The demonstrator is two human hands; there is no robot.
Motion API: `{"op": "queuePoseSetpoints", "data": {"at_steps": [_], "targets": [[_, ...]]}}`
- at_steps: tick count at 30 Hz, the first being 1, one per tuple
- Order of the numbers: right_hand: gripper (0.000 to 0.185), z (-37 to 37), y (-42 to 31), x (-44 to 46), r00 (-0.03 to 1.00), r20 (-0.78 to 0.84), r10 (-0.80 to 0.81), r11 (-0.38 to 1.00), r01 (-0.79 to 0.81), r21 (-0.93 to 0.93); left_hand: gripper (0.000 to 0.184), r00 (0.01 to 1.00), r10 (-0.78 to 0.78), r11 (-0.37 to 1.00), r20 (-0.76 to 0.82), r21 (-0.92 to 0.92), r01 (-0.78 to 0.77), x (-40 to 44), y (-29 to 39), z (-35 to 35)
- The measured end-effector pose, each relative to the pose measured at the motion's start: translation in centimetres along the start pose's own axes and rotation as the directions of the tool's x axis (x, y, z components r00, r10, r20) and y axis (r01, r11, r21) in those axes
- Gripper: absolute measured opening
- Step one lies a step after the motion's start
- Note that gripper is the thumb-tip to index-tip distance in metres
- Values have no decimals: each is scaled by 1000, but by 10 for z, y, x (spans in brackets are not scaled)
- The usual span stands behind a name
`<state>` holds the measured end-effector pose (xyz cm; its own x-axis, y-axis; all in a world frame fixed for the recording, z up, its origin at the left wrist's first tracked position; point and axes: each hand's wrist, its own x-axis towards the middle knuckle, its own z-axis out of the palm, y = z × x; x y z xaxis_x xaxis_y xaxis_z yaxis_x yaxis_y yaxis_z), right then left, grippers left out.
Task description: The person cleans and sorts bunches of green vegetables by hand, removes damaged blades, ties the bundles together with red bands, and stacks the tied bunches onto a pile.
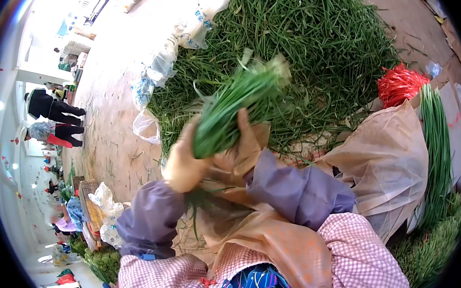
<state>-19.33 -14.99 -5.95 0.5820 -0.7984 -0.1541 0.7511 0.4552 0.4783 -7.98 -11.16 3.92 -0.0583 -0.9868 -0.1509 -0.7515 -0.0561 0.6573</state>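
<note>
A bundle of long green stalks (228, 110) is held up in front of me, its far end blurred by motion. My left hand (186, 160) wraps round the bundle's lower left side. On the bundle's right side is my right hand (249, 145), its thumb raised against the stalks and its other fingers partly hidden. Beyond both hands spreads a large heap of loose green stalks (309, 49). At the right, a neat bundle of stalks (436, 147) lies beside a pile of red ties (401, 85).
White plastic bags (160, 69) line the heap's left edge. Brown sheeting (384, 155) lies at the right, with more greens (437, 237) below. Two people (51, 107) stand far left. A wooden crate (90, 202) and a white bag (104, 199) are at the lower left.
</note>
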Motion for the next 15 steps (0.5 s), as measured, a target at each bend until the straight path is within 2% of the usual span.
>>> {"op": "queuePoseSetpoints", "data": {"at_steps": [1,3,5,6,7,8,10,13,14,15], "targets": [[42,-12,-18,6,999,18,-49,994,51,-93,80,993,-112,964,-37,-246,100,-5,4,-9],[46,-47,-54,23,990,67,-121,950,135,-281,79,995,-95,993,36,-65,97,-29,10,-17],[44,-49,-68,27,978,-51,-204,954,187,-232,81,983,-81,991,165,-89,97,-50,-19,-24],[38,-47,-71,35,928,-51,-370,878,331,-344,83,971,-70,990,229,-102,95,-57,-24,-28],[32,-47,-71,41,851,-28,-524,767,457,-450,83,952,-183,954,244,-188,232,-65,-25,-34],[19,-50,-69,42,765,20,-644,594,516,-618,84,918,-291,892,269,-270,362,-74,-21,-42],[18,-60,-77,43,758,150,-635,393,484,-782,81,842,-452,763,296,-361,536,-90,-26,-48],[24,-51,-78,43,771,327,-547,121,460,-880,73,776,-497,571,387,-528,629,-113,-49,-58],[21,-68,-98,55,745,432,-507,-146,420,-896,70,777,-506,544,374,-560,625,-119,-51,-55],[19,-34,-94,43,751,251,-610,-129,218,-967,70,765,-517,536,384,-552,639,-124,-56,-55]]}}
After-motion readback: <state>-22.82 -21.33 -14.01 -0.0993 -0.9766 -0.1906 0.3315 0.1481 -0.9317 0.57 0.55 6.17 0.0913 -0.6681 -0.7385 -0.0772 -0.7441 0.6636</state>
